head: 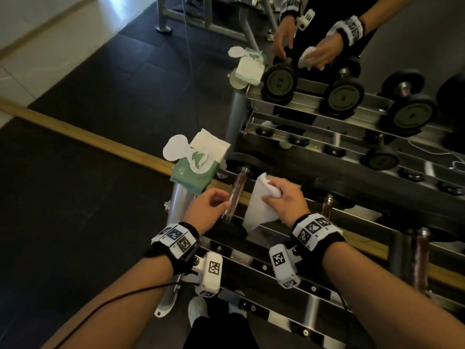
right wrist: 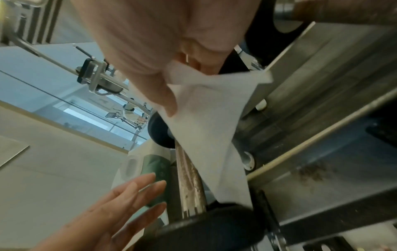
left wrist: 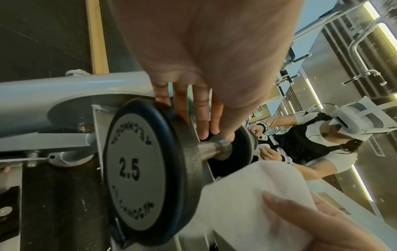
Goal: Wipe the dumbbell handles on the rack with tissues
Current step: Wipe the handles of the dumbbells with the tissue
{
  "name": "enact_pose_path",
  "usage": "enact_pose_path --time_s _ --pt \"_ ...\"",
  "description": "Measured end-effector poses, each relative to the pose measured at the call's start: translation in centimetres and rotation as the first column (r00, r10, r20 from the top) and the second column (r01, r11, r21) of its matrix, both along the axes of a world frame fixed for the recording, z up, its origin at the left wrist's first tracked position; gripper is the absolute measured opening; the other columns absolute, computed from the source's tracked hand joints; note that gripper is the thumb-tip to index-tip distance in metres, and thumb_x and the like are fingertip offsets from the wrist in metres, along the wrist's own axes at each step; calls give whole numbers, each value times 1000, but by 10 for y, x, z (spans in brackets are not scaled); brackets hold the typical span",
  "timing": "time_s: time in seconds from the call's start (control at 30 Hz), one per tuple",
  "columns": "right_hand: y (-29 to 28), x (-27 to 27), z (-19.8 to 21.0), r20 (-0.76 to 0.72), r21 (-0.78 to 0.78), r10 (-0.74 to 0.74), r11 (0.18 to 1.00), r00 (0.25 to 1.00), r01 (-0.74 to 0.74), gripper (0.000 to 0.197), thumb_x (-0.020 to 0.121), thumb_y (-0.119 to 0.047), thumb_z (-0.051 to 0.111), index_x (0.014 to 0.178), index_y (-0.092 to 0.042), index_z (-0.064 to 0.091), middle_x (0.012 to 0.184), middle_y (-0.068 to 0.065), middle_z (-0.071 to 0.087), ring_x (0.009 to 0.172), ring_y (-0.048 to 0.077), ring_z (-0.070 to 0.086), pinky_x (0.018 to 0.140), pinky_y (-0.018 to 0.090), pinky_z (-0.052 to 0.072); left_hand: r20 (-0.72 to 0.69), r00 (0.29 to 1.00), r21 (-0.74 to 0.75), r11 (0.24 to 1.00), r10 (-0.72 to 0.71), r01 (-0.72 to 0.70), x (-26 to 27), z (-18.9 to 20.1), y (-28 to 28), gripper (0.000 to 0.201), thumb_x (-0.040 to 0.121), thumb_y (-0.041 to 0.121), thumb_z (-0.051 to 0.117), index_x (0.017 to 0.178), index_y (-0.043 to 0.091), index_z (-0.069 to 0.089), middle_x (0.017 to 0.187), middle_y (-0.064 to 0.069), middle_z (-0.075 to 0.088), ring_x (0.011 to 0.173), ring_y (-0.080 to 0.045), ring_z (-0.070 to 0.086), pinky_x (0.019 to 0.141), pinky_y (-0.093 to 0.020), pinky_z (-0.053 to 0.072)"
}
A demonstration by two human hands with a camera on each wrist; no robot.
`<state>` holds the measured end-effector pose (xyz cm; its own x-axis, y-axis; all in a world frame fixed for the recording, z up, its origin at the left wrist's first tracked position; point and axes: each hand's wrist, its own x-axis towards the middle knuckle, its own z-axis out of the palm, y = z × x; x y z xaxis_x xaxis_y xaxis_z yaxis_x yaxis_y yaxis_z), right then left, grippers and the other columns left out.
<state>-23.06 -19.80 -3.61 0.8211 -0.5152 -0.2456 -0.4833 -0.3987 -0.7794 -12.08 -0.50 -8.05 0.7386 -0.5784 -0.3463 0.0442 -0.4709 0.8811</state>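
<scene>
The right hand [head: 284,197] is pinching a white, half-crumpled tissue sheet [head: 259,210] that is hanging just right of, and in the right wrist view partly hiding, the worn chrome handle [head: 236,195] of the black 2.5 dumbbell [left wrist: 137,171] sitting at the left end of the steel rack [head: 314,306]. The left hand [head: 206,210], fingers loose and holding nothing, is hovering at the handle's left; contact is unclear. The green tissue pack [head: 196,172], flap open, is showing one white sheet.

Mirror [head: 402,34] behind rack; dark rubber floor [head: 88,96]; wooden strip [head: 75,132] across floor.
</scene>
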Motion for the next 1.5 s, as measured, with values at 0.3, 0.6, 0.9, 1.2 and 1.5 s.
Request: enact_pose_path --time_s 0.3,0.6,0.9,1.2,1.5 --pt "16 17 -4 117 -329 152 938 981 -107 46 93 1 54 138 -11 54 137 3 49 120 15 51 105 21 37 40 998 76 996 39 -42 -12 -16 16 70 68 44 85 128 33 51 124 21 51 116 1 45 94 -20 37" --pt "14 47 -37 -376 -368 558 643 740 -672 68 92 0 51 152 -24 30 165 -4 9 153 16 2 124 38 16 -60 998 67 998 8 -4 -17 -22 17 57 68 46 84 118 33 60 118 17 63 114 -2 55 107 -37 43" --pt "19 31 -45 -459 -281 650 541 606 -793 87 86 -2 64 154 -33 20 165 -7 -2 152 23 2 116 46 30 -109 994 48 999 -1 7 -17 -24 19 55 68 45 84 117 32 61 116 14 65 112 -5 59 104 -40 47" --pt "7 39 -5 -116 -4 407 912 906 -410 52 92 -39 66 126 0 63 106 11 69 95 20 70 97 39 53 -147 989 49 998 -19 26 -14 -18 19 57 69 38 85 120 28 60 118 12 64 113 -5 58 105 -39 46" --pt "30 54 1 -594 -129 544 663 593 -737 67 96 -7 54 154 -17 21 166 4 2 151 20 9 121 44 18 -160 986 52 998 47 -39 -11 -25 26 88 43 63 85 122 39 53 122 20 58 118 0 52 103 -29 41"
